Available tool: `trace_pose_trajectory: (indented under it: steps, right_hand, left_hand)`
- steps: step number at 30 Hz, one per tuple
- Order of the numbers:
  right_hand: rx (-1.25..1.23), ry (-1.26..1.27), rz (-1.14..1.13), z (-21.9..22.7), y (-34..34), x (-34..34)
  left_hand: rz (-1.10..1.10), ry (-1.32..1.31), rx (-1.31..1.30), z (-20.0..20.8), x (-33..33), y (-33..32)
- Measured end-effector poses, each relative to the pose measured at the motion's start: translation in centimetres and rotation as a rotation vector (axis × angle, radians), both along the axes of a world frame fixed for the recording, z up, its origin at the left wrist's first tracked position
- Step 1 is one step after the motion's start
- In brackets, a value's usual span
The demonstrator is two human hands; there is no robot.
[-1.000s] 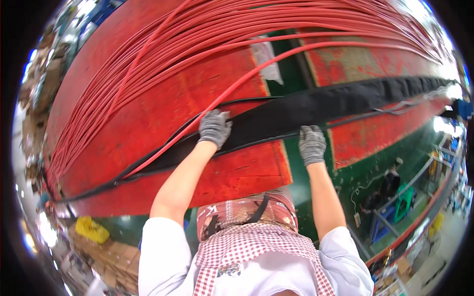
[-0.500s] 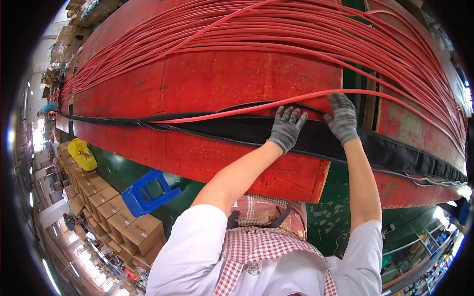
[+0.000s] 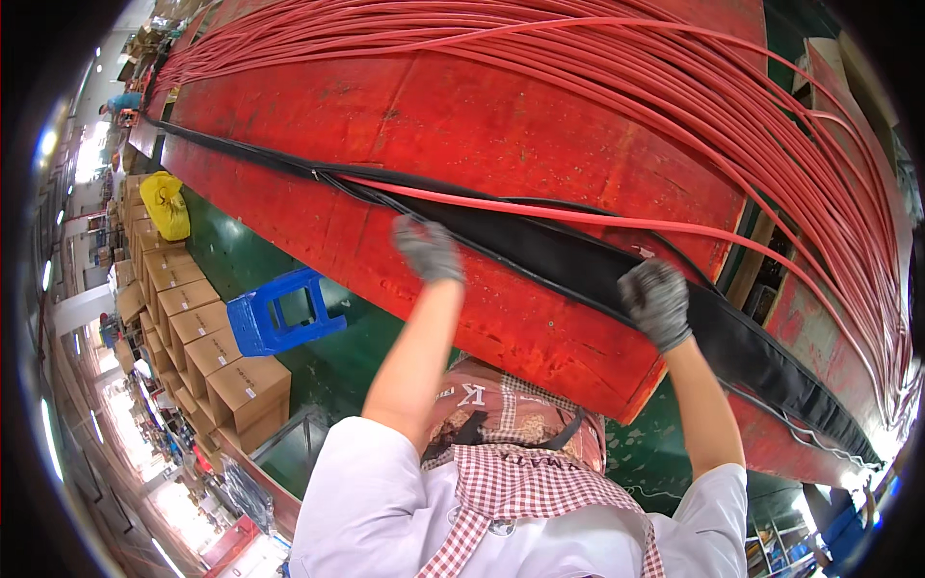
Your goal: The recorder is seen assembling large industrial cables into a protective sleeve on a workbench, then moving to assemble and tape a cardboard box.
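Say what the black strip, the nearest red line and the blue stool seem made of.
Black strip: probably matte fabric, given its soft creases. Nearest red line: likely smooth rubber or plastic, curving with slight sheen. Blue stool: apparently moulded plastic, smooth, evenly coloured.

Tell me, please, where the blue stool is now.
In the head view, the blue stool is to the lower left of the left hand, between the red table and cardboard boxes.

Bright, fairly even light covers the counter (image 3: 482,125); white glare washes out its right end and burns patches beyond its left end. The green floor (image 3: 347,371) carries a pale reflection off the front edge. Motion blurs the left fingers (image 3: 409,232). Fisheye distortion bows the counter's edges; the picture's rim goes black.
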State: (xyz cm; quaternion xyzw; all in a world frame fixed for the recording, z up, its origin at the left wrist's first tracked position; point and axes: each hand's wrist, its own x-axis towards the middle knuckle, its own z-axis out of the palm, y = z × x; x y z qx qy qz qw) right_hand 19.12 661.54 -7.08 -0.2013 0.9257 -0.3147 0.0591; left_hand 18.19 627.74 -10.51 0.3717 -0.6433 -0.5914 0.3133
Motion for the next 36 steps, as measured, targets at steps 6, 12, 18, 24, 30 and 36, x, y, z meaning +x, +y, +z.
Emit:
trace_pose_trajectory:
  steps: [6,12,18,24,30,36]
  right_hand:
    - [0.298,0.271,0.093,-1.4,-3.6,4.7]
    - [0.438,-0.065,0.068,-1.5,-3.5,3.3]
    - [0.333,0.034,-0.075,0.3,-3.7,5.2]
    - [0.297,0.125,-0.272,1.5,-4.2,4.7]
    - [-0.129,-0.706,-0.139,4.6,0.1,11.5]
    - [0.829,-0.497,-0.270,3.6,20.4,21.5]
  left_hand:
    - [0.037,-0.248,0.683,-3.9,-0.5,-17.7]
    - [-0.171,-0.083,0.915,-0.8,-1.5,-15.4]
    - [-0.686,-0.031,1.385,-0.6,4.7,-5.7]
    - [-0.959,-0.669,1.701,2.7,14.9,11.6]
    - [-0.876,-0.688,1.709,6.5,10.6,13.3]
    - [-0.771,-0.717,1.669,7.0,9.2,13.5]
